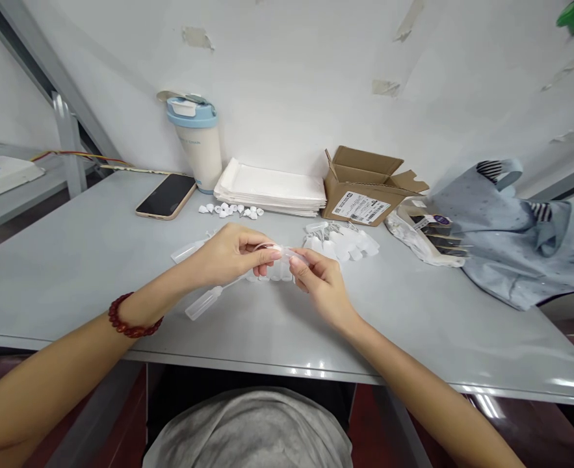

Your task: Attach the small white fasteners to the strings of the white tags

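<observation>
My left hand [231,253], with a red bead bracelet on its wrist, pinches a small white piece with a thin clear tube [262,245] curving over the fingers. Opposite it, my right hand [323,279] grips a translucent plastic tube-like piece between thumb and fingers. The two pieces meet, or nearly so, between my fingertips. Below the left hand, a clear plastic vial [203,303] with a thin stem angles down to the left. Another clear vial [187,251] lies partly hidden behind that hand. Several translucent pieces [281,270] lie on the grey table behind my fingers.
White caps [231,210] lie before a stack of white envelopes [272,185]. More translucent plastic pieces [342,242] are piled on the right. Around them are a phone [166,196], a cup [199,149], an open cardboard box [365,188], a plastic packet [430,234] and blue cloth [521,227].
</observation>
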### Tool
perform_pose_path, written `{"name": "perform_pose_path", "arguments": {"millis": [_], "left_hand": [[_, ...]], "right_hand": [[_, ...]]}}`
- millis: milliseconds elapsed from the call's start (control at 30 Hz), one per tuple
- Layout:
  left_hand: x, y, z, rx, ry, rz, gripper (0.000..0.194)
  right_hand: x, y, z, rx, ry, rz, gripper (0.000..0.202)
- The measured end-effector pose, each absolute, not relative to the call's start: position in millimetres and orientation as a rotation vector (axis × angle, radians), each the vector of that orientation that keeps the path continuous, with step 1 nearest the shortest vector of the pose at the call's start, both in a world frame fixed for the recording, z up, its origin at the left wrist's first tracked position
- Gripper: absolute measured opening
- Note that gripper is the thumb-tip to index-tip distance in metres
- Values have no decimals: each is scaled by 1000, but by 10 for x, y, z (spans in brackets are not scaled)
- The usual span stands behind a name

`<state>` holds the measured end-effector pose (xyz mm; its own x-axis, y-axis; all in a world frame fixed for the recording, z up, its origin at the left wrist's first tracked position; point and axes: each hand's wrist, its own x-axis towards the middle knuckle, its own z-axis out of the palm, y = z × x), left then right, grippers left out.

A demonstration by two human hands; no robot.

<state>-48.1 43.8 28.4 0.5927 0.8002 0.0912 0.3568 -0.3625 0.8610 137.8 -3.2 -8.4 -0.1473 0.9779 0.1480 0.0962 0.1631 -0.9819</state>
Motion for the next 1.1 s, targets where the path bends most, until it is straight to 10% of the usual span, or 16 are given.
{"name": "perform_pose_path", "arguments": {"millis": [167,500,1100], "left_hand": [[-447,450,260,1939,940,671,27],[-460,462,311,1873,942,588,34],[-420,402,203,2117,941,661,35]], "right_hand": [[1376,0,-59,-1026,-1308,1399,30],[1390,-34,-108,-1143,-1745,601,24],[1608,157,45,-1040,-1121,2037,34]]}}
